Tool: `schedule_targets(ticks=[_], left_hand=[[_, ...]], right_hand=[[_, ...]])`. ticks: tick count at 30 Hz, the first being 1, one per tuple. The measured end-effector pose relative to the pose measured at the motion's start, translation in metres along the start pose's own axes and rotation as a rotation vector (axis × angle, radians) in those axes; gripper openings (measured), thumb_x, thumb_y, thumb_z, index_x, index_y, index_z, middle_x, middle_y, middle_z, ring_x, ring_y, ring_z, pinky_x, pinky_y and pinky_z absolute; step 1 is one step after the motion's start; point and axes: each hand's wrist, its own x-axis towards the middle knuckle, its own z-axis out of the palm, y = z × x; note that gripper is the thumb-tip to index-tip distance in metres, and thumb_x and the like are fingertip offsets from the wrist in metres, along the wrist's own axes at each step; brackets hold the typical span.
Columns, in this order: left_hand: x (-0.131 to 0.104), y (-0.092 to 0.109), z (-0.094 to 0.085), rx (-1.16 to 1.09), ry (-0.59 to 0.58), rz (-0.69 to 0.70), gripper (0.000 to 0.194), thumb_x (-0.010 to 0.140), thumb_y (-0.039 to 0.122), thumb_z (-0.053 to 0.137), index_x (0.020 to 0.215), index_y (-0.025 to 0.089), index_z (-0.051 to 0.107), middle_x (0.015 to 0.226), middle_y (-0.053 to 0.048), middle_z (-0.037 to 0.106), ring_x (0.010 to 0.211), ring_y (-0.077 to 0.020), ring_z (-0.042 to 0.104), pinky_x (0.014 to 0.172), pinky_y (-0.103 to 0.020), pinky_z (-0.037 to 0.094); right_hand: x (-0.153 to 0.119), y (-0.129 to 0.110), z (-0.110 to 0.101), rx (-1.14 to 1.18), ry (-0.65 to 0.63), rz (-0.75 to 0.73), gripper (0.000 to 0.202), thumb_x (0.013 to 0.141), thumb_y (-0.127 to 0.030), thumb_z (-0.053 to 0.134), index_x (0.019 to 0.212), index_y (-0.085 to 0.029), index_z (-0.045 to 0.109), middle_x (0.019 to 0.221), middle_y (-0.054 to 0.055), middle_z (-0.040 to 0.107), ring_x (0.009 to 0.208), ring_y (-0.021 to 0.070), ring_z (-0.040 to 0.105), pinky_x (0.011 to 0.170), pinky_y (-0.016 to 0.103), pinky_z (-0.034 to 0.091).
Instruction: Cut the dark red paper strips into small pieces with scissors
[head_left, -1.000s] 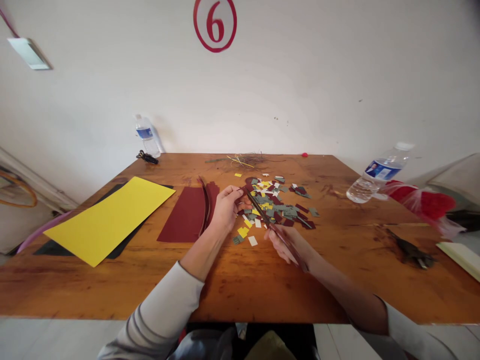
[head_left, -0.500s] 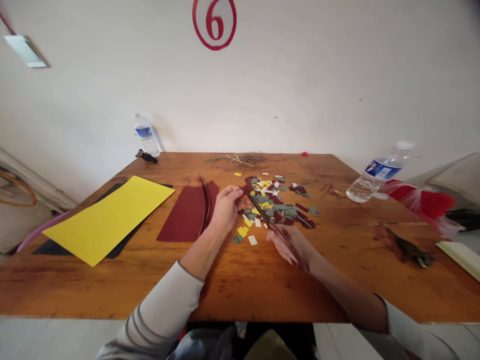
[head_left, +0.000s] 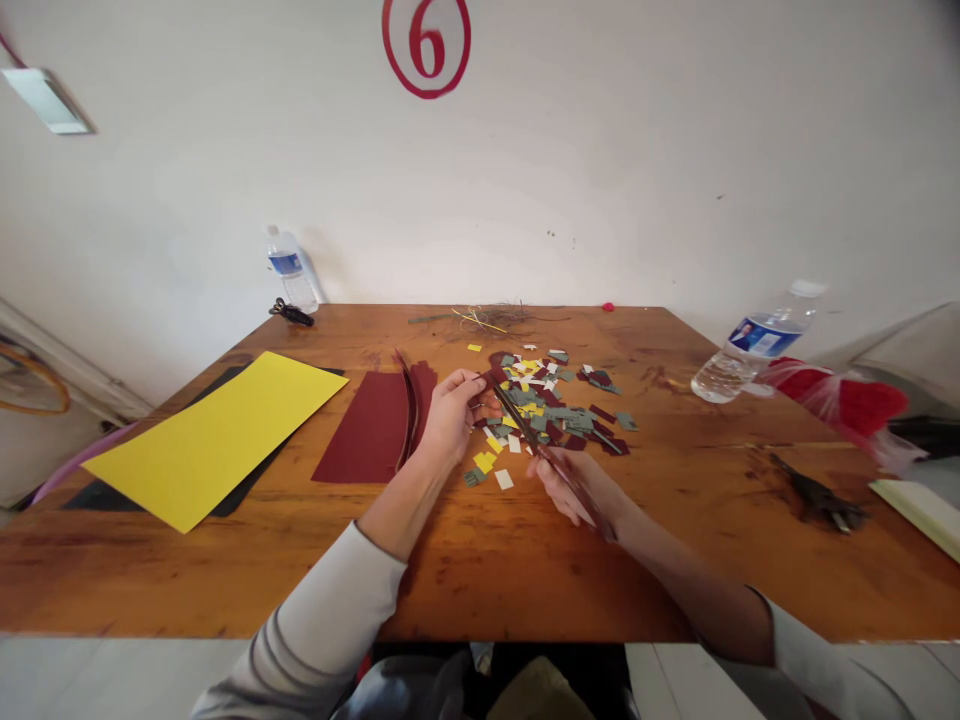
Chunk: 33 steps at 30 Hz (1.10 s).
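Over the scattered paper pieces, my left hand [head_left: 454, 405] pinches the upper end of a long, narrow maroon paper strip [head_left: 559, 462]. My right hand [head_left: 574, 485] is closed around the same strip lower down, and its lower end lies along my palm toward the wrist. The strip slants between both hands, seen nearly edge-on. Beneath and beyond it lies a loose spread of small cut paper pieces [head_left: 577, 420] in grey, maroon, yellow and white. Left of my left forearm rests a maroon paper sheet [head_left: 360, 430], with a curved maroon strip [head_left: 409, 415] standing on edge over it.
A yellow sheet [head_left: 217, 440] overlaps a black sheet [head_left: 240, 490] at the left. Water bottles stand at back left [head_left: 292, 270] and right [head_left: 757, 345]. Thin twigs [head_left: 487, 318] lie near the wall. A black plug [head_left: 821, 495] and a pad [head_left: 919, 520] are at the right.
My right hand has shifted very slightly left along the strip. The left hand keeps its pinch, and the paper pieces lie as before.
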Motion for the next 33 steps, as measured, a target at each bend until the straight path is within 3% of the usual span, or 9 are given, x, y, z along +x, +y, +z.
schedule_targets(ticks=[12, 18, 22, 33], left_hand=[[-0.0005, -0.0008, -0.0005, -0.011, -0.01, 0.014, 0.024, 0.067, 0.021, 0.076, 0.07, 0.021, 0.053, 0.059, -0.001, 0.063, 0.054, -0.0149, 0.063, 0.055, -0.027, 0.055], [-0.001, 0.0001, 0.0007, -0.012, -0.004, -0.004, 0.027, 0.068, 0.021, 0.077, 0.07, 0.021, 0.05, 0.061, 0.001, 0.063, 0.053, -0.0139, 0.063, 0.054, -0.026, 0.055], [-0.0009, 0.0003, 0.001, -0.009, -0.008, -0.001, 0.027, 0.069, 0.021, 0.077, 0.071, 0.022, 0.05, 0.061, 0.0, 0.063, 0.053, -0.0141, 0.063, 0.054, -0.026, 0.056], [-0.0005, -0.0012, -0.0006, 0.013, -0.038, 0.008, 0.027, 0.068, 0.024, 0.077, 0.072, 0.021, 0.05, 0.061, 0.002, 0.062, 0.053, -0.0135, 0.062, 0.054, -0.026, 0.055]], right_hand=[[0.0036, 0.0027, 0.0, 0.099, -0.007, 0.122, 0.047, 0.073, -0.068, 0.073, 0.072, -0.026, 0.05, 0.038, -0.012, 0.037, 0.03, 0.0085, 0.031, 0.035, 0.024, 0.02], [0.0019, -0.0007, 0.0001, 0.08, 0.015, 0.12, 0.058, 0.067, -0.078, 0.075, 0.07, -0.028, 0.045, 0.037, -0.012, 0.036, 0.03, 0.0081, 0.03, 0.034, 0.024, 0.02], [0.0022, 0.0026, -0.0009, 0.028, 0.006, 0.056, 0.061, 0.071, -0.083, 0.071, 0.072, -0.027, 0.048, 0.04, -0.012, 0.036, 0.031, 0.0092, 0.033, 0.036, 0.026, 0.021], [0.0029, 0.0058, -0.0021, 0.071, -0.033, 0.041, 0.056, 0.074, -0.078, 0.07, 0.075, -0.025, 0.053, 0.042, -0.012, 0.036, 0.032, 0.0081, 0.031, 0.036, 0.023, 0.023]])
